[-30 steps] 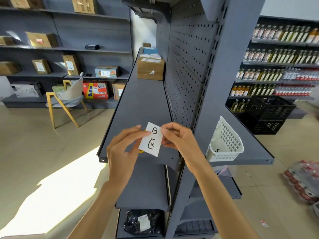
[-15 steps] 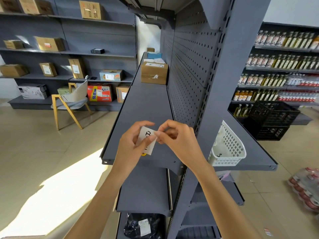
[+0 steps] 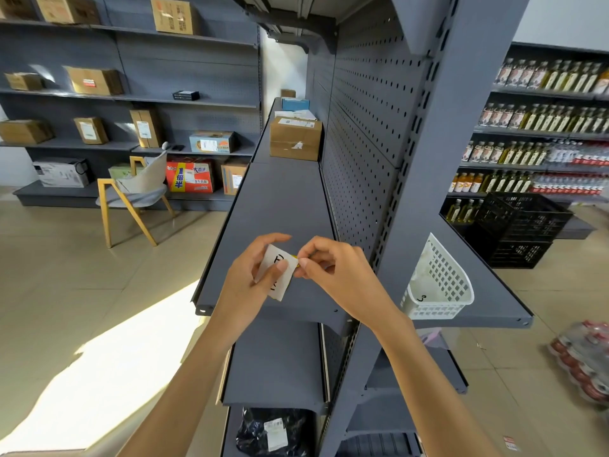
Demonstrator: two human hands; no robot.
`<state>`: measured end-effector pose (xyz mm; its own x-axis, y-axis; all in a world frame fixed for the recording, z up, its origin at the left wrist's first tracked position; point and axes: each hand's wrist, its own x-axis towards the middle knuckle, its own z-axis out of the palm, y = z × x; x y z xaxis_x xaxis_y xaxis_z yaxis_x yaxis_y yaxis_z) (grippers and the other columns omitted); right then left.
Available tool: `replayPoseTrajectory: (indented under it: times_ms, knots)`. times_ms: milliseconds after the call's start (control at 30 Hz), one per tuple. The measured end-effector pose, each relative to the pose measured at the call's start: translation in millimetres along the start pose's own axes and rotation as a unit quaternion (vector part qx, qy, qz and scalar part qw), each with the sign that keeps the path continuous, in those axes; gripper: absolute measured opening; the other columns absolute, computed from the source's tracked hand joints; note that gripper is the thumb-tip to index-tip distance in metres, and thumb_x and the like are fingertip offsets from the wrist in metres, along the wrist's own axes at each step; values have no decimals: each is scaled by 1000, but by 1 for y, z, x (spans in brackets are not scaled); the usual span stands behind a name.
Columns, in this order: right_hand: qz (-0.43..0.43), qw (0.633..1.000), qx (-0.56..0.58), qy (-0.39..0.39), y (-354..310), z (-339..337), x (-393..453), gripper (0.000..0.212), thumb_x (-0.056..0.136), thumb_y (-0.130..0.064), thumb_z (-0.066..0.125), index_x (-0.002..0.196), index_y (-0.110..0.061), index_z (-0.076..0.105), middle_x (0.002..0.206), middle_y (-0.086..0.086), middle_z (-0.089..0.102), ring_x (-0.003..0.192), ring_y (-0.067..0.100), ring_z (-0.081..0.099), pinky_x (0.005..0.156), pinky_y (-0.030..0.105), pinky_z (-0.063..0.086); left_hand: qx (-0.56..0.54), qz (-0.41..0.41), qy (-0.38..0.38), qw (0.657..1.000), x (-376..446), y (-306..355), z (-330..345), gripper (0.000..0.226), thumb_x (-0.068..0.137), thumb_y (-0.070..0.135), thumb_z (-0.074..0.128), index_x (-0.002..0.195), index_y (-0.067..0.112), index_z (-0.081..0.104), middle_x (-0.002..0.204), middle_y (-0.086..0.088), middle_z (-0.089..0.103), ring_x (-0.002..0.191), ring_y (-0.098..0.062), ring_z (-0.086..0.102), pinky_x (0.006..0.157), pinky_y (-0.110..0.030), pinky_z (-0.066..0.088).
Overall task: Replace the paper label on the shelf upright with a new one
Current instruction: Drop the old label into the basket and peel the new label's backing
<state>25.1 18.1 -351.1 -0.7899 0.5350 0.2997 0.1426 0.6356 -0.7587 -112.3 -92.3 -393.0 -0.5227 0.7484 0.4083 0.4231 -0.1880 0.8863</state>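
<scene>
Pinching paper label (image 3: pixel 278 275) — left hand (image 3: pixel 245 282), right hand (image 3: pixel 333 275), writing half hidden

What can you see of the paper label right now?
The label is a small white slip of paper with black hand-drawn marks, mostly covered by fingers so they can't be read. It is tilted, lower corner free, held in the air over the front end of the grey shelf, not on the upright. The left hand grips it from the left, thumb across its face; the right hand pinches its upper right edge, where a bit of yellow shows.
</scene>
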Motion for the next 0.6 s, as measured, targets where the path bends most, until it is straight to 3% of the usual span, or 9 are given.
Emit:
replayPoseTrajectory:
  times_ms: [100,200,300,367,433,500,600]
  knots:
    - [7,1000,-2,7,0,1,1,8,96,-16,63,89,-15,68,78,-4,79,80,2,74,83,21,57,-12,-11,37,999,-1,1,2,38,94,25,62,124,40,44,99,8,62,84,-12,65,68,-23,56]
    - [22,999,17,25,0,2,2,9,94,-14,63,87,-12,69,76,-3,79,75,1,73,78,13,56,68,15,99,993,1,3,6,32,89,29,67,111,26,44,105,15,56,90,-9,63,68,-20,53]
    - [31,998,36,37,0,4,2,11,94,-14,64,86,-11,71,74,-2,79,71,2,73,73,9,54,242,112,110,958,3,-3,8,15,91,34,62,97,24,54,119,7,55,114,-17,54,89,-32,45]
    - [25,999,29,35,0,6,3,12,94,-13,63,86,-13,72,74,-3,78,72,2,73,75,14,57,318,154,82,932,5,-7,9,11,93,33,55,93,23,59,132,2,55,130,-24,47,99,-44,41]
    - [17,999,13,44,1,6,4,12,93,-16,65,85,-17,74,74,-5,78,76,3,75,80,26,60,345,157,64,923,6,-6,8,14,94,31,50,94,20,60,136,0,54,134,-27,44,100,-49,42]
    - [13,998,-3,60,2,6,4,12,92,-20,67,83,-23,75,75,-7,78,79,4,75,81,36,61,385,155,61,908,7,-4,7,16,95,31,46,96,20,59,136,0,54,134,-26,43,98,-47,43]
    - [25,996,-39,82,4,8,4,11,90,-29,67,83,-28,76,76,-12,77,80,2,74,77,38,61,433,165,43,885,7,-3,7,19,97,31,40,96,19,55,132,0,57,132,-25,46,97,-43,42]
